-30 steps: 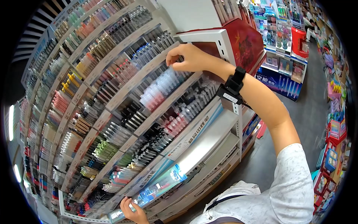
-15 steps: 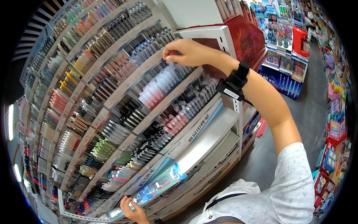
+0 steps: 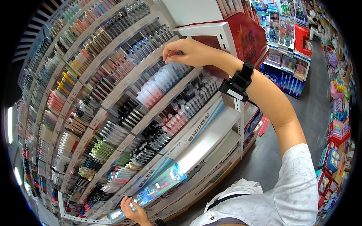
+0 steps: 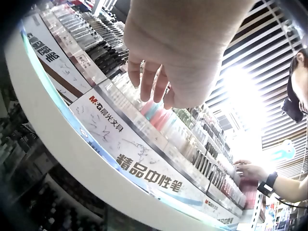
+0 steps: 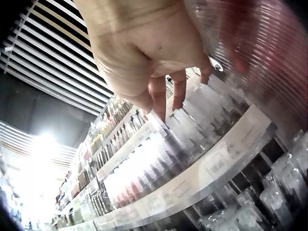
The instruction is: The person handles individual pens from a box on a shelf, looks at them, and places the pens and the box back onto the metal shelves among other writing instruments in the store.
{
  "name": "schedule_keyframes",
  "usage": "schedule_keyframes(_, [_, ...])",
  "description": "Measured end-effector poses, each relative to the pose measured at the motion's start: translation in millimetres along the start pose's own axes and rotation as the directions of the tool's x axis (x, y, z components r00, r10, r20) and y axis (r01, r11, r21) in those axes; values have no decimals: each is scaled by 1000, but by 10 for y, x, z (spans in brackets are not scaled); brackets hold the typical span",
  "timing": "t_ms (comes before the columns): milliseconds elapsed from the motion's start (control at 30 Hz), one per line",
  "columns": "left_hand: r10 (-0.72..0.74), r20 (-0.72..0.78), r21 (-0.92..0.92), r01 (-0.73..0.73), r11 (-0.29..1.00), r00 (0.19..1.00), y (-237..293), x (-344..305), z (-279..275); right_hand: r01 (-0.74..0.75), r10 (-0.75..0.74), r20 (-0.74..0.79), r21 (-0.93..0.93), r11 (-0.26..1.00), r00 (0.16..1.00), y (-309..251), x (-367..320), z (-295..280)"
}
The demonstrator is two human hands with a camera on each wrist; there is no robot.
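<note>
In the head view, my right hand [image 3: 186, 52] reaches over a row of pale, frosted-capped pens [image 3: 160, 83] on a tiered rack. Its fingers bend downward in the right wrist view, with the tips right at the tops of these pens [image 5: 187, 127]. Thumb and forefinger show a small gap in the head view. My left hand [image 3: 134, 211] is low at the front of the rack, beside a clear plastic strip with blue print [image 3: 158, 186]. In the left wrist view its fingers hang loosely in front of pink and blue pens [image 4: 159, 118], gripping nothing.
Tiers of pens in many colours rise to the left, with price-label strips [image 3: 128, 84] along their edges. A white ledge [image 3: 211, 130] runs below the rack. A red panel [image 3: 247, 39] stands right of the right hand. An aisle floor [image 3: 260, 150] lies beyond.
My right hand has shifted slightly left and its fingers have loosened a little over the frosted-capped pens. The left hand has stayed nearly in place.
</note>
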State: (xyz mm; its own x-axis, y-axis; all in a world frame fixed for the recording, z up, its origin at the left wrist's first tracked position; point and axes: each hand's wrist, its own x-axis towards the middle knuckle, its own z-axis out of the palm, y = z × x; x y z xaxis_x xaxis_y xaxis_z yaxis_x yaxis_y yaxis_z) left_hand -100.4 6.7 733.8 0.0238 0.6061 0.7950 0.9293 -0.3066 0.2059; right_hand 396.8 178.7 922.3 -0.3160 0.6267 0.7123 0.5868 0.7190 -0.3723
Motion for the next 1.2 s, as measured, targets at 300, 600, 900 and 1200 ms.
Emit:
schedule_keyframes(300, [-1, -1, -1, 1, 1000, 1000, -33, -28, 15, 69, -69, -48, -8, 998, 996, 62, -28, 65])
schedule_keyframes(600, [-14, 23, 2, 13, 1000, 1000, -27, -39, 23, 117, -139, -96, -202, 972, 986, 54, -74, 64])
schedule_keyframes(900, [-13, 6, -28, 13, 1000, 1000, -14, -19, 54, 77, -93, -120, -137, 988, 988, 29, -126, 113])
schedule_keyframes(1200, [-12, 14, -19, 12, 1000, 1000, 51, 4, 68, 145, -172, -192, -148, 978, 966, 107, -190, 157])
